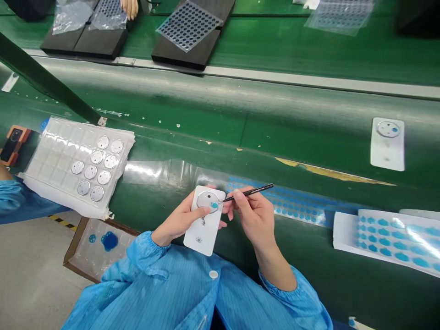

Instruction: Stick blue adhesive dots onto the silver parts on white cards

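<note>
My left hand grips a white phone back cover from its left side, tilted over the green belt edge. A round camera plate sits at the cover's top, with a small blue sticker on it. Black tweezers are pinched in my right hand, and their tip touches the blue sticker. Both arms wear blue sleeves.
A clear tray with several round metal plates lies at the left. Sheets of blue stickers lie at the right, another strip behind my right hand. A second white cover rests on the belt. Another person's hand works by black foam trays.
</note>
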Motion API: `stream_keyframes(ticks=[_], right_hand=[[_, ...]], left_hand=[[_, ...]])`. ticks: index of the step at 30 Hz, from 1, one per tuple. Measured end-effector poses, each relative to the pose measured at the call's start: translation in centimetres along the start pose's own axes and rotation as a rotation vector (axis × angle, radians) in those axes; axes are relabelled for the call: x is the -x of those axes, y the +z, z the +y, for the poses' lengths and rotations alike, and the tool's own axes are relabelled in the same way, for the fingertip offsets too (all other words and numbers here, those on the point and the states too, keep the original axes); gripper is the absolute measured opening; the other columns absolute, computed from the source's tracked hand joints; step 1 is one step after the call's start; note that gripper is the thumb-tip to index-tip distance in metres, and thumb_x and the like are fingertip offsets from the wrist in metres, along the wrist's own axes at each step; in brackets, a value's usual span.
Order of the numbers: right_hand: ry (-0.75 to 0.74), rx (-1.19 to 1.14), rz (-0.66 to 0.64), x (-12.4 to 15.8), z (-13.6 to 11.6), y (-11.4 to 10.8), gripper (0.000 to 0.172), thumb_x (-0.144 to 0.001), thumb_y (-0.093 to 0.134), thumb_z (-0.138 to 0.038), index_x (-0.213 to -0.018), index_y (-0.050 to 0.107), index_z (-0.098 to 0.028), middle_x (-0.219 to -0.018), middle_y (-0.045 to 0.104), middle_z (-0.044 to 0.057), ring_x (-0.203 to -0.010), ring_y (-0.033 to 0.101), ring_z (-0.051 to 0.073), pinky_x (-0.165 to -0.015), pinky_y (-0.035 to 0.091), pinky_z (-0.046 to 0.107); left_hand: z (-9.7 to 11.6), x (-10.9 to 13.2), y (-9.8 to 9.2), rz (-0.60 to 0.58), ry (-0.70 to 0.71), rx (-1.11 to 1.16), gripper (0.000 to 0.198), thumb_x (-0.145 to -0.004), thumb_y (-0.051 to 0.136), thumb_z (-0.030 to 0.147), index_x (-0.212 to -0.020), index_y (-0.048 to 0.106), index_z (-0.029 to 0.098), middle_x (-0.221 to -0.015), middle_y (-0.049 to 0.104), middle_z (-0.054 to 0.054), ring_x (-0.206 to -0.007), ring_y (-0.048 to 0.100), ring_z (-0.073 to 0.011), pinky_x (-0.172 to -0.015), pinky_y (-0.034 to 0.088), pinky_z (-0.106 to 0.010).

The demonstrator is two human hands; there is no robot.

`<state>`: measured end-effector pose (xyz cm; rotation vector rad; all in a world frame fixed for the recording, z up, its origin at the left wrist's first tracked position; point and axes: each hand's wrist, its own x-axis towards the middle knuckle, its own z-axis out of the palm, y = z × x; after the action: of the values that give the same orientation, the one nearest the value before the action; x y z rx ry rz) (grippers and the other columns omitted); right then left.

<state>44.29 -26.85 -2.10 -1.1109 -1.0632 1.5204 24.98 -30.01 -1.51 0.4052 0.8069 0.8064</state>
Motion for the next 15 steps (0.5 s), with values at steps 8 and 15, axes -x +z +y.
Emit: stream_keyframes(ticks=[8, 15], right_hand=[[0.019, 0.004, 0.023, 0.3, -0.7, 0.9, 0.026, -0.103, 0.07, -0.043, -0.091, 0.071, -0.019, -0.069, 0.071, 0.002, -0.052, 0.065, 0.013, -0.045, 0.054, 0.022], [-0.018, 0.034, 0.017, 0.7, -1.2, 1.3, 0.024, -0.104, 0.068, -0.041, -0.093, 0.07, -0.02, -0.071, 0.071, 0.001, -0.054, 0.066, 0.013, -0.046, 0.055, 0.022]], left_hand=[[0.7, 1.0, 1.2, 0.041, 0.03, -0.057, 0.055, -0.095, 0.077, 0.031, -0.145, 0.055, 0.022, -0.108, 0.078, -0.01, -0.085, 0.081, -0.0274, -0.076, 0.068, -0.037], [0.6, 1.1, 1.4, 0.058, 0.064, -0.03, 0.053, -0.093, 0.079, 0.029, -0.14, 0.057, 0.02, -0.103, 0.078, -0.009, -0.079, 0.08, -0.0255, -0.071, 0.069, -0.035]])
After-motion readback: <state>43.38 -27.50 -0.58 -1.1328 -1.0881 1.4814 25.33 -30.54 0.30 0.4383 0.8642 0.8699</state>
